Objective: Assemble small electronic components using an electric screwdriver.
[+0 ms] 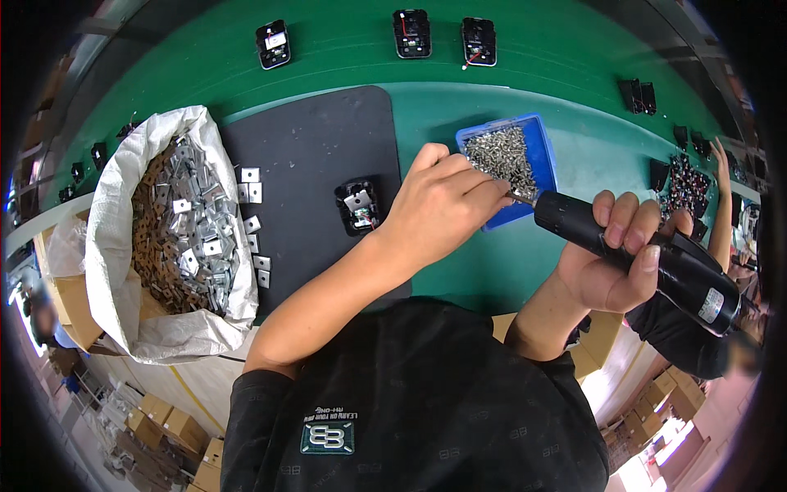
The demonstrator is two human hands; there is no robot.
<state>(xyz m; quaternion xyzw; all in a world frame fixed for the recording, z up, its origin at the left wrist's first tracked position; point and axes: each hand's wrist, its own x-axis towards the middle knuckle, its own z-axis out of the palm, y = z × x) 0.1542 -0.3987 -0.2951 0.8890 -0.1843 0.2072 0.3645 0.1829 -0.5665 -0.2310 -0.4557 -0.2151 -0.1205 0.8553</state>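
My right hand (611,254) is wrapped round a black electric screwdriver (574,220), its bit pointing left. At the bit's tip, beside a blue bin (541,156) of small metal screws (498,156), my left hand (443,201) is closed with fingertips pinched together. Whatever those fingertips hold, if anything, is too small or hidden to make out. On the dark grey mat (316,148), left of my left forearm, lies a black plastic housing (358,207) with a metal plate and thin wires inside.
A white woven sack (111,246) of metal plates (197,221) stands at the left. Several loose square plates (251,175) line the mat's edge. More black housings (411,34) sit along the green far strip. At the right, a co-worker's arm (721,205) reaches near a heap of small parts (684,184).
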